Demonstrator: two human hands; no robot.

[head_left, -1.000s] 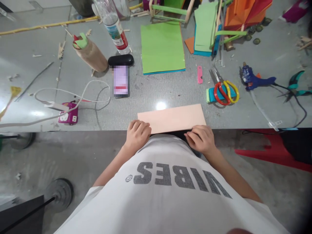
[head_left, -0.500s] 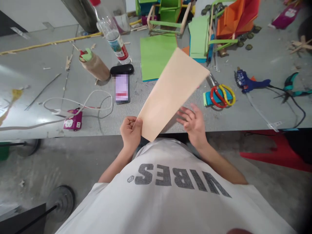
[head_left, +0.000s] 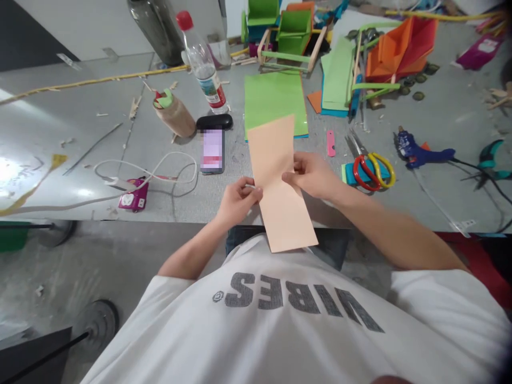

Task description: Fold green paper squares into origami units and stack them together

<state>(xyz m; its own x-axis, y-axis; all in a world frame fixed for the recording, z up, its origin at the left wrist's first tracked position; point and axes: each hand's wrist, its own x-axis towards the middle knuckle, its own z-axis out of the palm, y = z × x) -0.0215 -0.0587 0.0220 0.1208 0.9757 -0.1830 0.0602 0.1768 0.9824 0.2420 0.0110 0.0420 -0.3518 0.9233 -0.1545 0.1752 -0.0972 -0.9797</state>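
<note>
A long peach-coloured sheet of paper (head_left: 276,181) is held up over the table's front edge, bent slightly across its middle. My left hand (head_left: 239,201) pinches its left edge, thumb on top. On the opposite edge, my right hand (head_left: 314,175) grips the sheet with its thumb on the upper face and fingers behind. The sheet's far end overlaps a green sheet (head_left: 274,98) lying on the table. To the right of my right hand are a small pink tool (head_left: 330,143) and scissors (head_left: 367,172) with red and yellow handles, which rest on blue paper.
A blue glue gun (head_left: 424,149) with a cable lies at the right. On the left are a phone (head_left: 213,149), a plastic bottle (head_left: 211,85), a brown cup (head_left: 175,114) and a purple power adapter (head_left: 135,194) with a white cable. Green and orange paper models (head_left: 400,53) stand at the back.
My right hand has taken hold of the sheet's right edge. The sheet has turned counterclockwise and come nearer to me, and my left hand has moved up along its edge.
</note>
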